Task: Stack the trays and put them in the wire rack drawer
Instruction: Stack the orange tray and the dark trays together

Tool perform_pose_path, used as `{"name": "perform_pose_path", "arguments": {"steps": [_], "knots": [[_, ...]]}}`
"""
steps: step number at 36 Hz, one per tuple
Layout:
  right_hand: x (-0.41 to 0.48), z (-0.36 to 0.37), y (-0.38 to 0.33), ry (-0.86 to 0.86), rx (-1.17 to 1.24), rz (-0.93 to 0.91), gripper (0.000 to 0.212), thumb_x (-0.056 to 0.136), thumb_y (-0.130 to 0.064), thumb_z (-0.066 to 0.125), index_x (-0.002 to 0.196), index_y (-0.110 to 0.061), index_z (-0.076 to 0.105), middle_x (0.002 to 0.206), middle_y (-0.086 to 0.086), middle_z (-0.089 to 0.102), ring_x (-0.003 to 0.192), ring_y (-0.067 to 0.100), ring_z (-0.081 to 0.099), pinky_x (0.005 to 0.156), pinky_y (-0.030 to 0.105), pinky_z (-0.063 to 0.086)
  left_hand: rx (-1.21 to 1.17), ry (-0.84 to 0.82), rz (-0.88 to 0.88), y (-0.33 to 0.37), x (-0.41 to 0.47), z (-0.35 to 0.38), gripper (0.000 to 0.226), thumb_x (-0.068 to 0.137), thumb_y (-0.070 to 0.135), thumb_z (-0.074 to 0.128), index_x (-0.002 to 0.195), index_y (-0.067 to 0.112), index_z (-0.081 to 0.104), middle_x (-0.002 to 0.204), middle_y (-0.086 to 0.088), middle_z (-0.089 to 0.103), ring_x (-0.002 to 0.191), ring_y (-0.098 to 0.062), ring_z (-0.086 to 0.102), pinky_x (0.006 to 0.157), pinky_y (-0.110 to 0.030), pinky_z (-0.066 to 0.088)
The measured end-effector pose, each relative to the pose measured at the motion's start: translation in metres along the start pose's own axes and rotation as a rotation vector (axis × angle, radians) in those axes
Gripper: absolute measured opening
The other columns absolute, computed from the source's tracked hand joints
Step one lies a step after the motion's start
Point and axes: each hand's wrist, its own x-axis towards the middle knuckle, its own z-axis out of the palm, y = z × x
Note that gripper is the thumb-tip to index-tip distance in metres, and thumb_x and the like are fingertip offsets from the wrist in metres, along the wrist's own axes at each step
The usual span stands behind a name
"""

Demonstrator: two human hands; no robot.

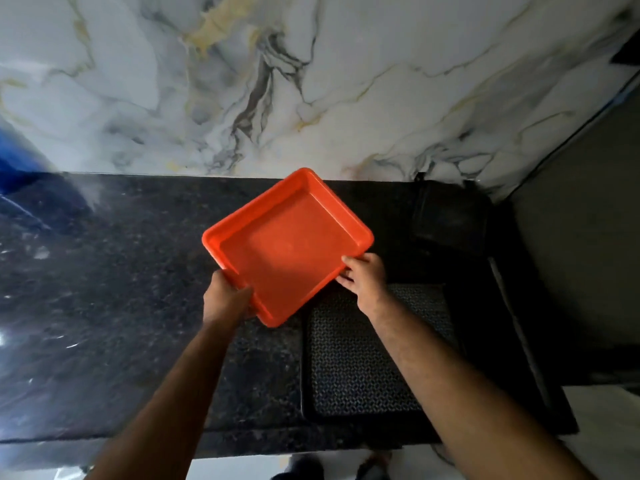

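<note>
1. Orange plastic tray (289,245): you hold it tilted, corner-on, above the dark desk (138,306).
2. Your left hand (225,297) wraps the near-left rim, fingers curled under; your right hand (365,275) pinches the near-right rim.
3. Just right of the tray lies a dark patterned tray (363,358).
4. It looks light, stiff and smooth, so keep gripping opposite rims.
</note>
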Motion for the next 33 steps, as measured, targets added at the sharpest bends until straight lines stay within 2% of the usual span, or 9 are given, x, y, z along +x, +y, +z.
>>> {"name": "perform_pose_path", "arguments": {"steps": [5, 8, 11, 15, 18, 23, 28, 31, 33], "knots": [[-0.019, -0.096, -0.025, 0.145, -0.201, -0.079, 0.027, 0.089, -0.005, 0.064, 0.115, -0.005, 0.062, 0.114, 0.016, 0.067, 0.109, 0.029, 0.067, 0.069, 0.033, 0.059, 0.001, -0.164, 0.072, 0.002, -0.05, 0.015, 0.046, 0.057, 0.03, 0.066, 0.102, 0.025, 0.055, 0.094, -0.003, 0.067, 0.069, -0.021, 0.073, 0.049, -0.041, 0.06], [-0.039, -0.153, -0.028, 0.095, -0.502, -0.036, 0.015, 0.084, -0.003, 0.065, 0.096, -0.012, 0.066, 0.113, 0.018, 0.071, 0.094, 0.024, 0.069, 0.069, 0.034, 0.059, 0.09, -0.231, 0.106, -0.004, -0.076, 0.028, 0.042, 0.062, 0.023, 0.063, 0.102, 0.029, 0.053, 0.091, -0.003, 0.067, 0.063, -0.021, 0.072, 0.044, -0.039, 0.059], [-0.059, -0.198, -0.024, 0.019, -0.796, 0.052, 0.017, 0.079, -0.001, 0.068, 0.091, -0.012, 0.063, 0.101, 0.012, 0.073, 0.088, 0.021, 0.068, 0.074, 0.037, 0.06, 0.204, -0.3, 0.131, -0.015, -0.094, 0.041, 0.046, 0.061, 0.026, 0.064, 0.106, 0.03, 0.055, 0.09, -0.004, 0.07, 0.069, -0.025, 0.072, 0.056, -0.047, 0.062], [-0.073, -0.237, -0.013, -0.057, -0.984, 0.165, 0.016, 0.08, -0.006, 0.074, 0.089, -0.011, 0.062, 0.092, 0.013, 0.065, 0.082, 0.023, 0.065, 0.066, 0.034, 0.059, 0.322, -0.38, 0.151, -0.023, -0.104, 0.061, 0.056, 0.057, 0.031, 0.055, 0.113, 0.031, 0.056, 0.092, -0.008, 0.072, 0.077, -0.03, 0.073, 0.064, -0.05, 0.062], [-0.074, -0.255, -0.008, -0.109, -1.012, 0.244, 0.016, 0.083, -0.01, 0.075, 0.086, -0.009, 0.06, 0.089, 0.016, 0.061, 0.075, 0.023, 0.063, 0.064, 0.033, 0.059, 0.371, -0.418, 0.153, -0.025, -0.106, 0.073, 0.061, 0.058, 0.027, 0.052, 0.119, 0.032, 0.054, 0.097, -0.013, 0.072, 0.081, -0.033, 0.073, 0.067, -0.051, 0.062], [-0.065, -0.274, -0.002, -0.173, -1.012, 0.307, 0.025, 0.082, -0.007, 0.077, 0.077, -0.011, 0.053, 0.073, 0.015, 0.055, 0.057, 0.02, 0.057, 0.059, 0.033, 0.059, 0.505, -0.409, 0.192, -0.022, -0.112, 0.082, 0.074, 0.062, 0.017, 0.065, 0.135, 0.023, 0.051, 0.108, -0.012, 0.069, 0.082, -0.026, 0.07, 0.066, -0.04, 0.061], [-0.05, -0.283, -0.002, -0.29, -1.009, 0.357, 0.023, 0.085, -0.009, 0.076, 0.096, -0.005, 0.057, 0.097, 0.027, 0.059, 0.063, 0.022, 0.061, 0.061, 0.031, 0.06, 0.584, -0.389, 0.163, -0.018, -0.124, 0.089, 0.068, 0.069, 0.007, 0.068, 0.134, 0.017, 0.054, 0.104, -0.013, 0.069, 0.079, -0.025, 0.066, 0.064, -0.032, 0.056], [-0.036, -0.286, -0.006, -0.367, -0.995, 0.406, 0.03, 0.085, -0.027, 0.078, 0.094, -0.006, 0.059, 0.094, 0.023, 0.065, 0.062, 0.019, 0.065, 0.063, 0.03, 0.061, 0.656, -0.351, 0.136, -0.008, -0.136, 0.091, 0.063, 0.075, 0.013, 0.071, 0.135, 0.012, 0.053, 0.113, -0.017, 0.069, 0.093, -0.031, 0.067, 0.076, -0.035, 0.052], [-0.023, -0.289, -0.013, -0.372, -1.059, 0.413, 0.054, 0.082, -0.051, 0.075, 0.102, -0.002, 0.062, 0.081, 0.016, 0.068, 0.056, 0.018, 0.068, 0.055, 0.026, 0.058, 0.744, -0.245, 0.178, 0.005, -0.145, 0.096, 0.061, 0.075, 0.025, 0.076, 0.128, 0.005, 0.054, 0.116, -0.023, 0.067, 0.105, -0.039, 0.064, 0.081, -0.04, 0.047]]}}
